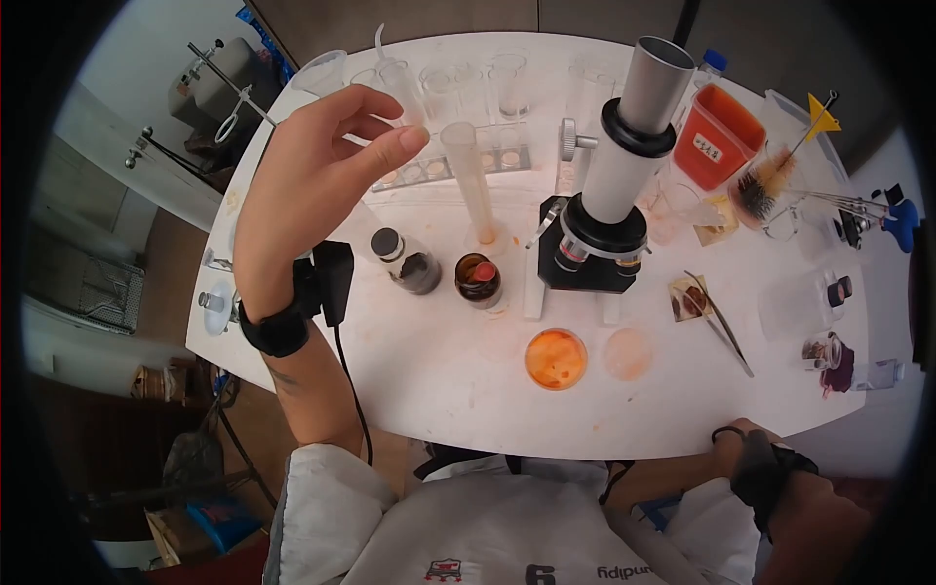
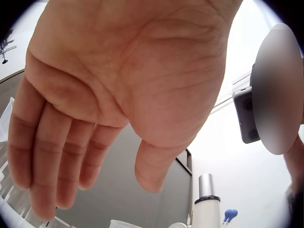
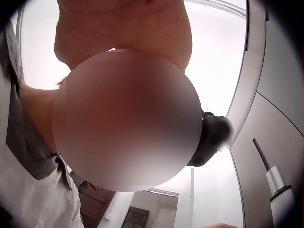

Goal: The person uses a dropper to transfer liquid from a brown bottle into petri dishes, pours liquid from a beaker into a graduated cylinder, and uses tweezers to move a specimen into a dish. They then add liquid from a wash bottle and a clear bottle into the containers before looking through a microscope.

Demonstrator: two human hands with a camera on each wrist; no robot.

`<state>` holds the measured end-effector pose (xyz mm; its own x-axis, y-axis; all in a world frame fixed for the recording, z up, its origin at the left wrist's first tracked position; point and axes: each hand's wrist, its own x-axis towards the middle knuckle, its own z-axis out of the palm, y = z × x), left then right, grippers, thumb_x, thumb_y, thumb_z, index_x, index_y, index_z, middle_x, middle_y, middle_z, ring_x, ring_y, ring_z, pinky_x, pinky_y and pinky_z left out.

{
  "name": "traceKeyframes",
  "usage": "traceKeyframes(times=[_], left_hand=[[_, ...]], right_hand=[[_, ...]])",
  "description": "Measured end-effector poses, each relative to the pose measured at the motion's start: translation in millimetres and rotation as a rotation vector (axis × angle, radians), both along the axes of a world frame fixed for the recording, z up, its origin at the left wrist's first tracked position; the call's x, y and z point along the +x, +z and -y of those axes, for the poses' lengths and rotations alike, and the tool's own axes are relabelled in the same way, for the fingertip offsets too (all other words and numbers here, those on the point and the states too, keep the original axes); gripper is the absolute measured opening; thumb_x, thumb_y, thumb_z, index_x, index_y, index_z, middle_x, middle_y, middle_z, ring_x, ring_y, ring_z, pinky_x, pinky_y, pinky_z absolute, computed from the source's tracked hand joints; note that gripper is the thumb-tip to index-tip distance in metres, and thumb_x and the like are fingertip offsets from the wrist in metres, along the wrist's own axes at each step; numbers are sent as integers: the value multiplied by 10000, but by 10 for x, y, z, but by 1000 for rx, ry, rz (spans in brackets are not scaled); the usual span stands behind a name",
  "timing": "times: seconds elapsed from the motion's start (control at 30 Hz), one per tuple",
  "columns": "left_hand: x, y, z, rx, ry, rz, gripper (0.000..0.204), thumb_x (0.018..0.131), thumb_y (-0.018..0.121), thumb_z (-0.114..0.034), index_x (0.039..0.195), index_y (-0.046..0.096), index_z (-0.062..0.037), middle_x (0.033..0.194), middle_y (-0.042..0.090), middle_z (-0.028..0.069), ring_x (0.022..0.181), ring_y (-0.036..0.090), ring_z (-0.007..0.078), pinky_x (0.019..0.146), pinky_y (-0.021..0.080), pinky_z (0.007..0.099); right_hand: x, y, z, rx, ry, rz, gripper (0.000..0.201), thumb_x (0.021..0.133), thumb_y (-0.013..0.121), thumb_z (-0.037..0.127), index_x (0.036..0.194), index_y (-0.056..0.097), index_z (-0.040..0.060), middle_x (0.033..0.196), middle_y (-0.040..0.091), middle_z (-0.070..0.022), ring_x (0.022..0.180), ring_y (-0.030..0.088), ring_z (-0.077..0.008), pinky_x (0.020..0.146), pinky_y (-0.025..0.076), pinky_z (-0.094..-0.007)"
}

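My left hand [image 1: 322, 180] is raised over the left side of the white table [image 1: 429, 390], its fingers relaxed and holding nothing. The left wrist view shows the bare palm with long, loose fingers [image 2: 45, 152]. Nearest to it in the head view is a tall measuring cylinder [image 1: 468, 185]. Below it stand a black-capped clear bottle [image 1: 414, 270] and a brown bottle [image 1: 477, 283] with something red at its mouth. My right hand [image 3: 123, 28] is lifted off the table, close to the head; a blurred patch hides its fingers in the right wrist view.
A microscope [image 1: 609, 185] rises at mid-table. In front lie a dish of orange liquid [image 1: 556, 359] and a pale round dish [image 1: 628, 353]. Tweezers [image 1: 721, 327], a red tub [image 1: 720, 136] and a bottle brush [image 1: 765, 190] are to the right. Clear beakers [image 1: 509, 88] line the back.
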<state>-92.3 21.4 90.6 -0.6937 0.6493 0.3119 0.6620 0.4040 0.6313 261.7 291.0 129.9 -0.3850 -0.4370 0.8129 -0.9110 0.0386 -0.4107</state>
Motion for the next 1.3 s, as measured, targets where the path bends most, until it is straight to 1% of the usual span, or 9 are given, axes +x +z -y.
traceKeyframes(times=[0.33,0.57,0.67,0.73,0.83,0.93,0.97,1.1,1.3], left_hand=[[125,82,71,18,17,1,520,952,797,-394,1207,693,47,994,773,163,848,773,215,713,570,307],[234,183,85,40,25,-65,436,954,786,-345,1155,706,34,955,771,152,815,768,216,706,574,303],[273,186,37,77,16,-93,340,969,760,-282,1082,717,35,893,758,136,761,744,193,689,564,297],[284,163,25,127,17,-105,264,980,735,-223,1030,718,37,847,744,124,720,721,175,677,555,293],[411,188,-18,226,45,-122,177,985,696,-134,981,706,42,799,720,106,691,692,151,662,542,288],[507,150,-82,260,15,-154,144,978,682,-99,963,702,43,758,705,90,676,683,139,655,539,285],[547,132,-103,269,12,-176,145,973,693,-97,937,705,43,720,693,73,651,675,116,627,526,270],[689,-63,-81,396,53,-162,184,978,727,-119,886,705,39,694,681,44,600,656,91,575,493,237],[814,-461,175,599,154,-253,276,982,725,-92,743,623,4,591,568,18,550,481,71,531,353,250]], right_hand=[[-86,143,45,90,-121,-64,271,928,791,317,847,663,92,864,707,-23,789,690,-180,632,519,-297],[-471,91,98,220,-532,-114,301,912,814,322,830,652,81,814,705,-36,719,712,-200,560,530,-300],[-734,-214,77,195,-725,-61,231,864,808,159,778,627,44,708,656,-70,616,661,-206,523,480,-299],[-800,-339,9,223,-790,123,172,834,789,82,782,632,36,693,638,-77,576,616,-218,519,446,-297],[-918,-619,-97,140,-800,198,191,920,713,141,789,633,27,693,628,-75,566,581,-209,536,438,-301],[-944,-852,-227,-10,-777,268,334,1021,594,243,779,617,14,697,621,-85,587,585,-197,557,445,-304],[-942,-911,-260,-43,-776,274,510,1098,441,377,788,602,5,708,631,-87,606,575,-170,576,447,-302],[-954,-1145,-354,-299,-728,382,588,1116,325,430,824,589,-8,715,630,-73,624,547,-128,594,434,-281],[-899,-1325,-210,-449,-776,446,551,1114,340,403,807,581,14,703,604,-50,610,520,-103,571,404,-259]])
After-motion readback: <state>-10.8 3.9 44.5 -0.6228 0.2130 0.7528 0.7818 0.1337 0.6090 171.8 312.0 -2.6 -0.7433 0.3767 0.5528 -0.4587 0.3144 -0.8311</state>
